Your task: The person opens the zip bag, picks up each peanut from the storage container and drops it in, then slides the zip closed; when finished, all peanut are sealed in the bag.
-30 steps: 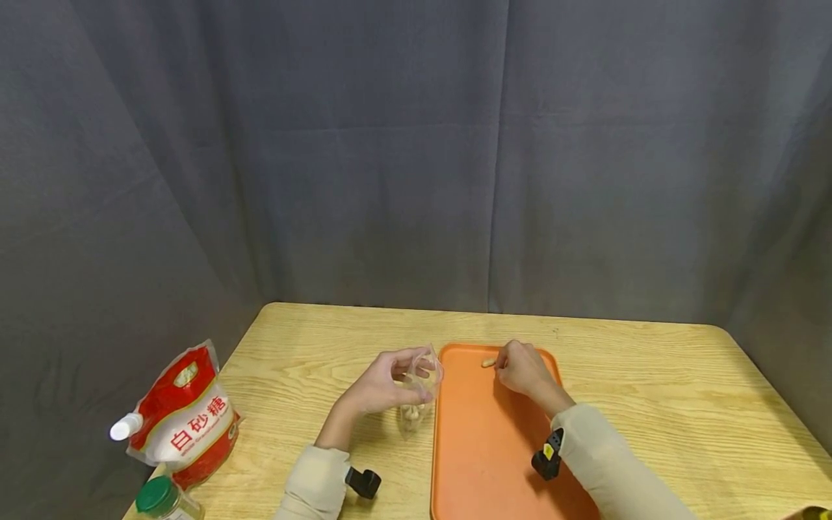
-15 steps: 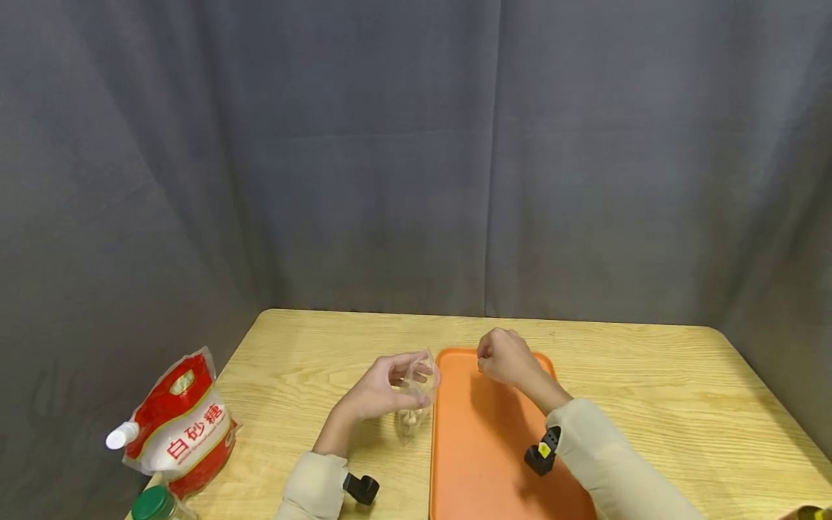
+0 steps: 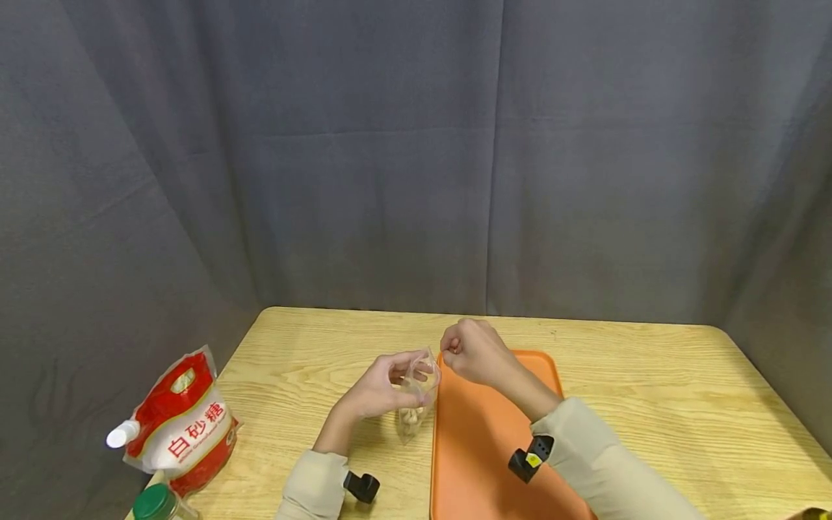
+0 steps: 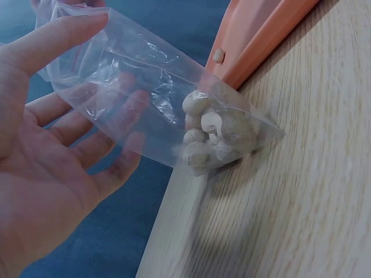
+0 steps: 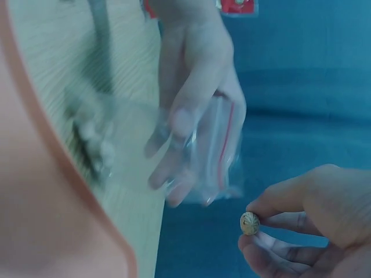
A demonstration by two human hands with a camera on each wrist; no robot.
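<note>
Red pouch (image 3: 185,426) reads "白砂糖". L hand (image 3: 383,386) pinches nut bag (image 4: 174,110); only R-wrist view shows R hand (image 5: 307,226) fingers clamped on nut (image 5: 250,222).

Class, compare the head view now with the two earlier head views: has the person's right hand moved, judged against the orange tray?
Yes. The right hand, pinching a peanut, has moved left off the orange tray toward the clear bag held by the left hand.

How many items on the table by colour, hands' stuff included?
Clear: 1, the plastic bag of nuts, held by the left hand
Orange: 1, the tray
Red and white: 1, the pouch
Green-capped: 1, the jar
Tan: 1, the nut pinched by the right hand
Total: 5
</note>
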